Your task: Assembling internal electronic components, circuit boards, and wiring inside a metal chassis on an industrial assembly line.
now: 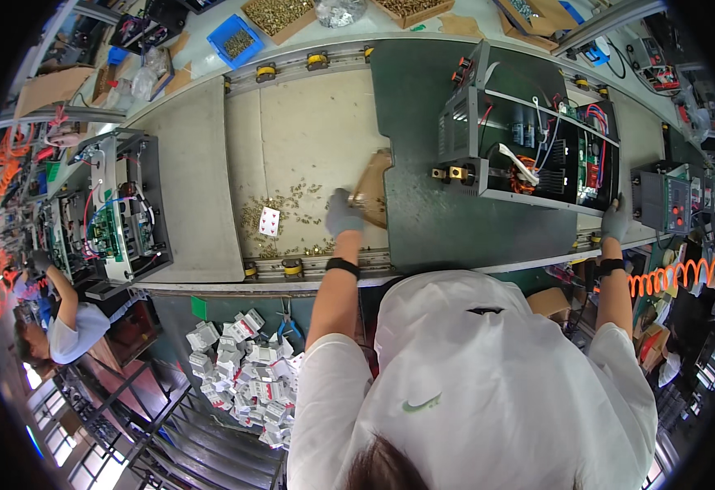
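Note:
My left hand (343, 214), in a grey glove, is over the conveyor, at the left edge of a brown cardboard piece (371, 184). Its fingers are partly hidden and smeared, so their grip is unclear. Many small brass-coloured fittings (292, 200) lie scattered to its left, with a playing card (269, 221) among them. My right hand (616, 220), also gloved, is closed on the near right corner of an open machine chassis (529, 198). Circuit boards, coils and loose wires show inside that chassis, which stands on a dark green board (423, 220).
Grey-white plastic parts (247, 367) are heaped below the conveyor, beside blue-handled pliers (289, 322). A blue bin (235, 42) and boxes of brass parts (277, 16) line the far shelf. Another open unit (125, 212) and a co-worker (71, 322) are at left; an orange coiled hose (676, 279) hangs right.

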A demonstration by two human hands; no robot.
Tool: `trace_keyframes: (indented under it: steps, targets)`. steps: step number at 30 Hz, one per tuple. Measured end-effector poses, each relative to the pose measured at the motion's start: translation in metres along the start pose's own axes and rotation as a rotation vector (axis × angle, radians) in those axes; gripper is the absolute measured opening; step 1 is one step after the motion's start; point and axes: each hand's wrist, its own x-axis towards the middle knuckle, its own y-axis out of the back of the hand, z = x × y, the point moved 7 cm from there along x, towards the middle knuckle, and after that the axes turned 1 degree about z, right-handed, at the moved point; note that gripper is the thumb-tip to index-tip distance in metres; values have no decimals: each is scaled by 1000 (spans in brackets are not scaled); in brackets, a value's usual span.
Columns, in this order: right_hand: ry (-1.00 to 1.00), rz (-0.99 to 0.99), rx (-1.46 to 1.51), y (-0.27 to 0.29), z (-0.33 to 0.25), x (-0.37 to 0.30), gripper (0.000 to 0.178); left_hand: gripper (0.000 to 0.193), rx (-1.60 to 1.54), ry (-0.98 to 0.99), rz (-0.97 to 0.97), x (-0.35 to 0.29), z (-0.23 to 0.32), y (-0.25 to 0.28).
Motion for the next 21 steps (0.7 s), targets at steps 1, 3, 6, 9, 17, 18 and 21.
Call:
trace_keyframes:
  steps: [1, 3, 6, 9, 17, 18, 21]
  targets:
    - [12, 10, 19, -1, 3, 1, 43, 30, -22, 27, 40, 4, -14, 11]
    - [25, 19, 39, -6, 9, 5, 43, 34, 39, 141, 2, 14, -41, 32]
    - [4, 40, 68, -11, 12, 9, 42, 39, 314, -27, 338, 9, -34, 78]
    - [44, 87, 44, -12, 18, 16, 42, 48, 312, -142, 189, 9, -18, 55]
    - [197, 38, -680, -63, 44, 21, 37, 33, 280, -149, -239, 13, -18, -33]
    - [-83, 44, -122, -42, 16, 0, 41, 30, 265, -206, -265, 14, -28, -37]
    - [-221, 3, 63, 6, -27, -26, 35, 28, 127, -424, -106, 20, -53, -45]
